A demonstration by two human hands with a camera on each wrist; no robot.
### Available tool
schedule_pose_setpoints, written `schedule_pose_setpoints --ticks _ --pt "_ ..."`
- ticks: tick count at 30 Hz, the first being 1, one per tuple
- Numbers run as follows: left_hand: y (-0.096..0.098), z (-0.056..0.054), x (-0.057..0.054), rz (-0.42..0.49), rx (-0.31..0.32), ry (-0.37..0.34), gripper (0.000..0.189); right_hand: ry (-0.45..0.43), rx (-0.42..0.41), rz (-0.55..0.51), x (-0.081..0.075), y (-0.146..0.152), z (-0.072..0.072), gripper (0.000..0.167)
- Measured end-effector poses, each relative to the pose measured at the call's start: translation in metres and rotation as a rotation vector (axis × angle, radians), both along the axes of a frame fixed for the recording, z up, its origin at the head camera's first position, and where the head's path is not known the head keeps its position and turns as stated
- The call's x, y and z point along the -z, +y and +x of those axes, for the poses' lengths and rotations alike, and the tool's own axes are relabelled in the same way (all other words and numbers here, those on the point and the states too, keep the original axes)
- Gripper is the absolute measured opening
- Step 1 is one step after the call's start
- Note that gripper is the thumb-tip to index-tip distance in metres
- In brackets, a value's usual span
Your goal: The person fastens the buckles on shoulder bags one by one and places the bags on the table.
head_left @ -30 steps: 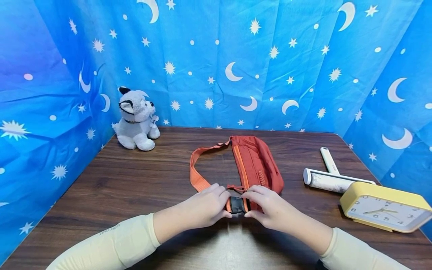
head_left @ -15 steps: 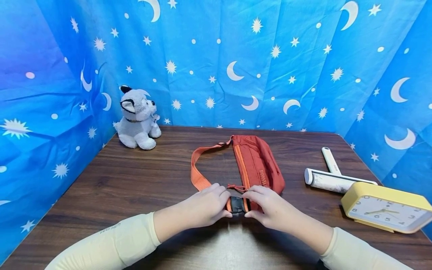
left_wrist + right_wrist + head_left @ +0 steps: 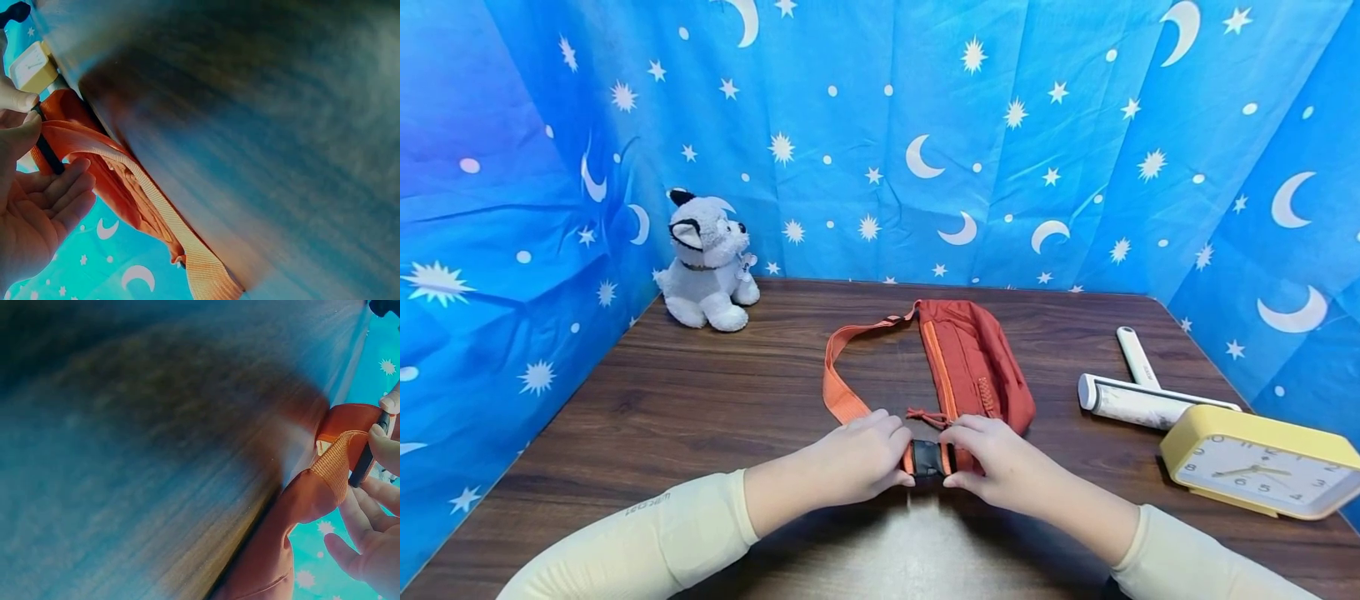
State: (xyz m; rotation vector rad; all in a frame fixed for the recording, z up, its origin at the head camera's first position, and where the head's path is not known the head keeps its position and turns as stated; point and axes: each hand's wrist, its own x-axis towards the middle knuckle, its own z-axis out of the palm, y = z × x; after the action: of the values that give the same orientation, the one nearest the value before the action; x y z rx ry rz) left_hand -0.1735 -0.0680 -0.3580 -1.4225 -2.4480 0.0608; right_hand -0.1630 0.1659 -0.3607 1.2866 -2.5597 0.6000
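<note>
A rust-red waist bag [image 3: 981, 358] lies on the dark wood table, its orange strap [image 3: 842, 392] looping out to the left. At the near end of the bag is a black side-release buckle [image 3: 928, 458] with its two halves joined. My left hand [image 3: 867, 457] pinches the buckle's left end where the strap enters. The right hand [image 3: 994, 460] pinches the other end, beside the bag. Both wrist views show the buckle [image 3: 49, 147] edge-on between thumb and fingers, with orange webbing [image 3: 334, 464] bending away from it. A red zipper cord [image 3: 925, 416] lies just behind the buckle.
A yellow alarm clock [image 3: 1262, 467] stands at the right, in front of a white lint roller [image 3: 1131, 404]. A grey plush dog [image 3: 703, 275] sits at the back left. Blue cloth [image 3: 850, 125] with moons and stars hangs around the table [image 3: 685, 400].
</note>
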Motion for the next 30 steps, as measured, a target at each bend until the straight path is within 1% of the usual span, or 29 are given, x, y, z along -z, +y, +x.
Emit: schedule_pose_setpoints --ticks 5,12,17,21,30 --pt "0.001 0.0 0.0 -0.034 -0.023 -0.028 0.039 0.031 -0.024 -0.005 0.002 -0.001 -0.001 0.037" --pt "0.002 -0.001 0.0 -0.069 -0.052 -0.033 0.039 0.085 -0.05 -0.001 0.003 -0.003 -0.003 0.037" --pt "0.003 -0.002 -0.001 -0.111 -0.084 -0.046 0.04 0.104 -0.033 0.031 0.003 -0.005 -0.005 0.039" --pt "0.004 -0.003 -0.001 -0.139 -0.102 -0.061 0.04 0.093 -0.005 0.063 0.003 -0.006 -0.006 0.039" --pt "0.004 -0.004 -0.001 -0.2 -0.112 -0.074 0.038 0.068 0.036 0.144 0.003 -0.012 -0.005 0.036"
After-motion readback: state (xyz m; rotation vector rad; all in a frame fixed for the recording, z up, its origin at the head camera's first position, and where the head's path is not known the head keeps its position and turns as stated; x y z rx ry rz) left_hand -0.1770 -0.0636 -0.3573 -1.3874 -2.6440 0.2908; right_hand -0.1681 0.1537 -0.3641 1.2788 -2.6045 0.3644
